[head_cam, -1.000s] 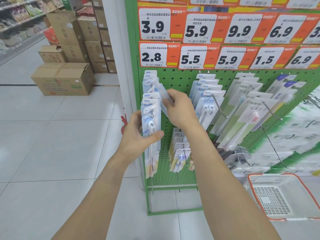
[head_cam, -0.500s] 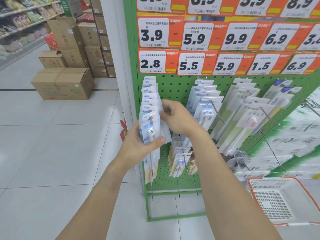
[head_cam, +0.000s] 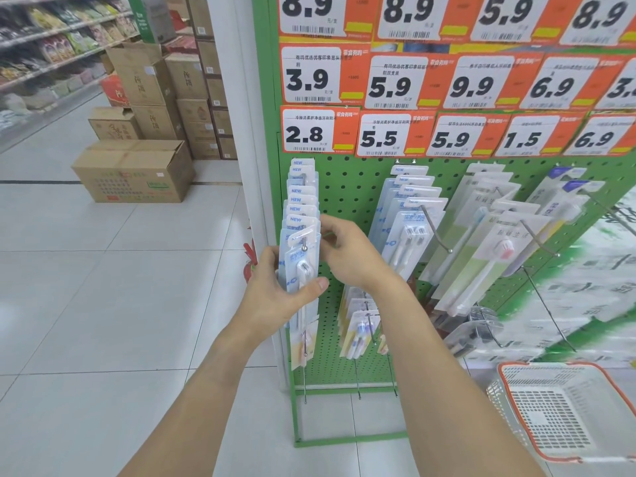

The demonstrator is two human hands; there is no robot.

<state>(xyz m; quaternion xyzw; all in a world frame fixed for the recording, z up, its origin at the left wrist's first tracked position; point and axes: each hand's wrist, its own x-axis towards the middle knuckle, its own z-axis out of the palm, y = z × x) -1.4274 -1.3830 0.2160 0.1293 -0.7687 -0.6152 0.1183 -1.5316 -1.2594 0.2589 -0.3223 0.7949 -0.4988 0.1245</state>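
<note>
Front toothbrush pack (head_cam: 300, 266) sits at the tip of the peg hook (head_cam: 304, 248), in the leftmost column of the green pegboard (head_cam: 347, 187), with the 2.8 price tag (head_cam: 304, 134) at 12 o'clock. Long axis vertical, bristle head up, face outward. Left hand (head_cam: 272, 294) grips its lower half, thumb across the front, probably to steady it. Right hand (head_cam: 354, 259) at 3 o'clock, curled fingers (head_cam: 331, 232) apparently pinching the header to guide the hole along the hook. Basket (head_cam: 564, 414) well apart at 4 o'clock.

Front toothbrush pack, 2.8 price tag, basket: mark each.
front toothbrush pack (head_cam: 303, 268): head view, brush-head blister.
2.8 price tag (head_cam: 304, 134): head view, printed digits.
basket (head_cam: 550, 418): head view, bare mesh floor.
</note>
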